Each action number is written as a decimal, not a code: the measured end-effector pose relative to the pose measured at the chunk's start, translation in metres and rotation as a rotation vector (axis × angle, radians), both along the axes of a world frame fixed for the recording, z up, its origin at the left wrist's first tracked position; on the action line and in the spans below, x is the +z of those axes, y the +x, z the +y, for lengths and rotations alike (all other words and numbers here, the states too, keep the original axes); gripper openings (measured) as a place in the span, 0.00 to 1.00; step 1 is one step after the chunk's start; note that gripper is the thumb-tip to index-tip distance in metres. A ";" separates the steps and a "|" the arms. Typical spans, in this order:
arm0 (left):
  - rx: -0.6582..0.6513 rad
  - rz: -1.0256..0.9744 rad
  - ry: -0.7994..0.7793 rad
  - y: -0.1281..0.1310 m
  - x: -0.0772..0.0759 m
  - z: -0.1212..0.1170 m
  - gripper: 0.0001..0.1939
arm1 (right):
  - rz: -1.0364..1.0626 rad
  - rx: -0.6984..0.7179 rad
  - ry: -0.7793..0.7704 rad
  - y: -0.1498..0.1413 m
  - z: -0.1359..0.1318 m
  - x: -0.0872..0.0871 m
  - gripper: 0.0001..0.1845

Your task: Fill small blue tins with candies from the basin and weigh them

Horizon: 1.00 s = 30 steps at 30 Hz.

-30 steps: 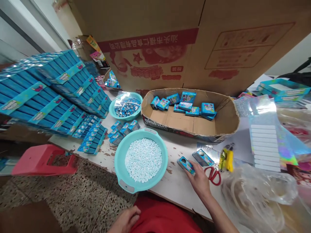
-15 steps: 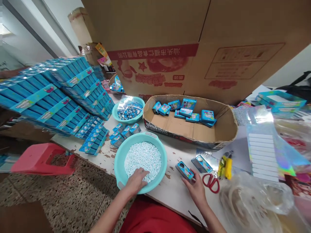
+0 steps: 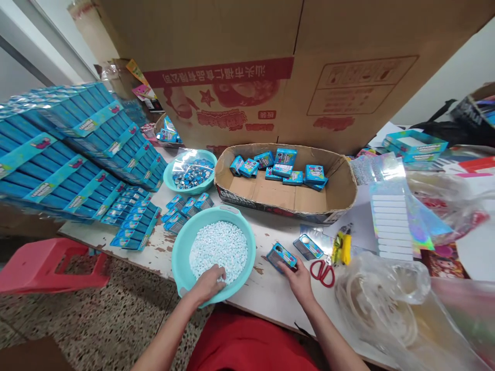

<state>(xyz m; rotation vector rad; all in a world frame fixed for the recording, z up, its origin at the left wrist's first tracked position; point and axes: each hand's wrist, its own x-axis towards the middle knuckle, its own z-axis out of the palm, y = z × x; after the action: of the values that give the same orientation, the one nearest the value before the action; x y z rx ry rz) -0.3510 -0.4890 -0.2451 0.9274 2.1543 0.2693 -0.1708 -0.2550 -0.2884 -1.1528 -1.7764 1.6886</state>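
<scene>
My left hand [image 3: 211, 284] is over the near side of a turquoise basin [image 3: 181, 252] of small white candies [image 3: 220, 242]. Its fingers are curled together at the candies, and what lies inside the grip is mostly hidden. My right hand [image 3: 299, 281] holds a small blue candy box [image 3: 285, 254] by its right end, near the tabletop. A dark round opening shows in its upper face. Just behind it lies a similar blue box [image 3: 309, 248] with white showing in its round opening. Red-handled scissors [image 3: 323, 273] rest beside my right hand.
Behind the basin are several small boxes [image 3: 189, 207] and a second turquoise bowl [image 3: 207, 183] with shiny round pieces. A cardboard tray [image 3: 266, 198] holds blue packs. Packed displays [image 3: 77, 170] are stacked left. Yellow cutters [image 3: 342, 247] and a plastic bag [image 3: 382, 293] lie right.
The view has turned to the right. My left hand's fingers have drawn together at the candies. My right hand still holds the small box, now tilted a little differently.
</scene>
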 end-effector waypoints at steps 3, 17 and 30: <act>0.093 -0.033 0.125 -0.002 -0.005 -0.005 0.10 | 0.078 0.024 -0.099 0.001 -0.004 0.019 0.26; 0.893 -0.703 0.405 -0.029 -0.006 0.005 0.22 | 0.083 -0.141 0.161 0.027 -0.047 0.057 0.19; 0.866 -1.212 0.557 -0.077 0.018 0.024 0.23 | 0.022 -0.514 0.133 0.038 -0.156 0.081 0.20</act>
<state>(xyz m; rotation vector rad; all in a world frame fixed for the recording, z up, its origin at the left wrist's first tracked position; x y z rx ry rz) -0.4280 -0.4654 -0.2268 -0.0832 1.1592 1.4651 -0.1332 -0.4114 -0.2078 -1.3761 -1.3942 1.2549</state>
